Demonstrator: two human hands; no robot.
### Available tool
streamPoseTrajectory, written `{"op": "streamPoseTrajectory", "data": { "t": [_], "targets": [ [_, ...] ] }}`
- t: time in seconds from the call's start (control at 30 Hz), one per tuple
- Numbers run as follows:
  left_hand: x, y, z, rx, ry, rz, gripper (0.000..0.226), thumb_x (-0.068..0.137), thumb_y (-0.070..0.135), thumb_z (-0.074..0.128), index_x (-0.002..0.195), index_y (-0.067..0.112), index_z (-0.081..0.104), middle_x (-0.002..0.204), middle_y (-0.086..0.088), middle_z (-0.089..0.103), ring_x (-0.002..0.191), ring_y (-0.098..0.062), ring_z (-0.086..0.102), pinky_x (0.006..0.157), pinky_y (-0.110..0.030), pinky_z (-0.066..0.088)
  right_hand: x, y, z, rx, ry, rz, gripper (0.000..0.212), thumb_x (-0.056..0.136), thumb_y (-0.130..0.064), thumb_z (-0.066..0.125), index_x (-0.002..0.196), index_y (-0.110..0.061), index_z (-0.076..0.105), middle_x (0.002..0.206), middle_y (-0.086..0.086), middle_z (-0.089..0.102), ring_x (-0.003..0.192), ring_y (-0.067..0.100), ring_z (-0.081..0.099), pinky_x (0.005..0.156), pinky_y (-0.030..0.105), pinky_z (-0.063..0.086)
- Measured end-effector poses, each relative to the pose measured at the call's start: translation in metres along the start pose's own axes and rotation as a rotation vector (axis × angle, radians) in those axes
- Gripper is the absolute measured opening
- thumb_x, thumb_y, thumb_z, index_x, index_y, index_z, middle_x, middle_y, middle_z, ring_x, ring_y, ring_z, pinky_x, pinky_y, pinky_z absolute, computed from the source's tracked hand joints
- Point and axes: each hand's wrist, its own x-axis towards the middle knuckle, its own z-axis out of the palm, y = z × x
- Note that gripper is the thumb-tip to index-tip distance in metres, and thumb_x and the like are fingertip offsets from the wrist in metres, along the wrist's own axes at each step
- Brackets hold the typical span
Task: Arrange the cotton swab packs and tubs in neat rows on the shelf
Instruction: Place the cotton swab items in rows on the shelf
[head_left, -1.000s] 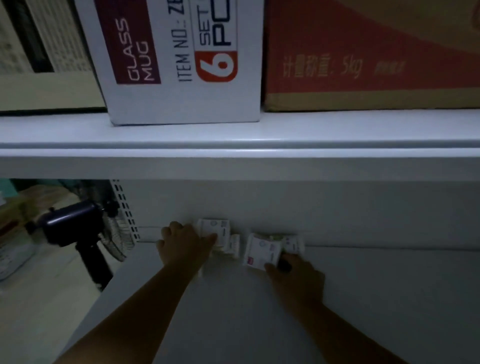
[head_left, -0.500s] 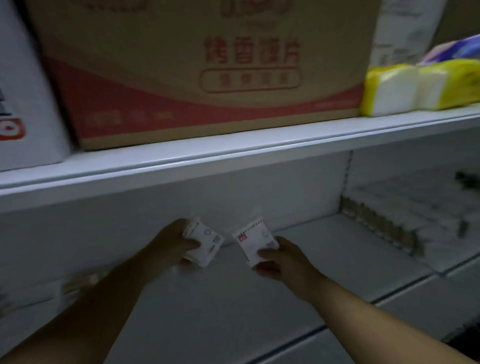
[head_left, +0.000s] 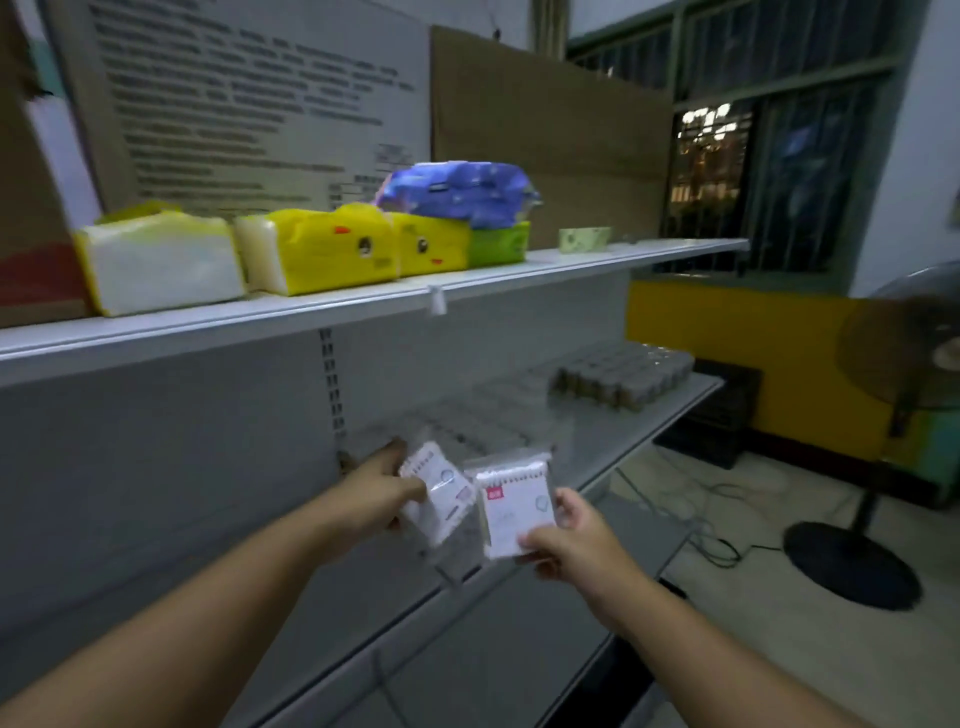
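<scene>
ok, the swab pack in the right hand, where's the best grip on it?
Pinch its lower right corner from the right, thumb on the printed face. The swab pack is a thin flat pouch held upright, so a face-to-back pinch suits it, and the other pack in the left hand crowds its left edge. The right hand grips it there.

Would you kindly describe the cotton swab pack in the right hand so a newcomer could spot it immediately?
Below the upper shelf of yellow tissue packs, find the right hand, which pinches the cotton swab pack by its lower edge. Unlike the tilted pack in the left hand, it shows a red label top left.
</scene>
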Motion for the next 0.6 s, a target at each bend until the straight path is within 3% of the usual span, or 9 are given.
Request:
{"op": "streamPoseTrajectory", "data": {
  "t": [0.07, 0.17, 0.33, 0.4, 0.53, 0.6],
  "targets": [
    [0.028, 0.015, 0.028, 0.016, -0.023, 0.013, 0.022, 0.087, 0.001, 0.049, 0.107, 0.009, 0.053, 0.087, -0.01, 0.057, 0.068, -0.02, 0.051, 0.052, -0.024, 0.042, 0.011, 0.005, -0.03, 0.003, 0.035, -0.002, 0.037, 0.073, 0.0, 0.067, 0.104, -0.017, 0.055, 0.092, 0.004, 0.069, 0.065, 0.013, 0.065, 0.054, 0.023, 0.048],
    [0.072, 0.027, 0.059, 0.029, -0.054, 0.044, 0.02, 0.088, 0.003, 0.047, 0.107, 0.006, 0.053, 0.09, -0.017, 0.059, 0.068, -0.023, 0.051, 0.05, -0.024, 0.041, 0.038, 0.01, -0.074, -0.024, 0.102, 0.014, 0.038, 0.082, 0.002, 0.062, 0.113, -0.02, 0.055, 0.103, 0.004, 0.068, 0.084, 0.018, 0.065, 0.062, 0.026, 0.049],
    [0.171, 0.047, 0.102, -0.025, -0.003, 0.172, 0.017, 0.089, 0.005, 0.051, 0.098, 0.02, 0.054, 0.098, -0.007, 0.064, 0.08, -0.019, 0.062, 0.064, -0.029, 0.05, 0.106, 0.004, -0.136, -0.088, 0.176, -0.02, 0.032, 0.084, -0.003, 0.063, 0.108, -0.024, 0.057, 0.097, 0.0, 0.069, 0.083, 0.018, 0.063, 0.065, 0.028, 0.046],
    [0.216, 0.06, 0.116, -0.029, 0.059, 0.194, 0.017, 0.088, 0.008, 0.058, 0.101, 0.018, 0.058, 0.102, -0.006, 0.065, 0.088, -0.02, 0.063, 0.073, -0.03, 0.051, 0.135, -0.005, -0.162, -0.115, 0.218, -0.031, 0.031, 0.084, -0.004, 0.064, 0.105, -0.025, 0.057, 0.097, -0.001, 0.069, 0.083, 0.019, 0.062, 0.066, 0.028, 0.045],
    [0.302, 0.074, 0.138, 0.225, 0.187, 0.259, 0.037, 0.081, 0.018, 0.071, 0.116, 0.011, 0.061, 0.115, -0.007, 0.066, 0.099, -0.021, 0.062, 0.081, -0.026, 0.047, 0.186, -0.021, -0.215, -0.121, 0.298, -0.041, 0.029, 0.083, -0.002, 0.065, 0.103, -0.023, 0.059, 0.097, 0.002, 0.069, 0.085, 0.022, 0.064, 0.067, 0.03, 0.05],
    [0.336, 0.075, 0.147, 0.358, 0.157, 0.253, 0.045, 0.08, 0.021, 0.072, 0.122, 0.014, 0.058, 0.122, -0.007, 0.062, 0.107, -0.022, 0.059, 0.085, -0.027, 0.046, 0.208, -0.019, -0.234, -0.123, 0.299, -0.026, 0.027, 0.082, 0.001, 0.064, 0.098, -0.021, 0.06, 0.096, 0.003, 0.068, 0.086, 0.023, 0.065, 0.07, 0.032, 0.053]
  ]
}}
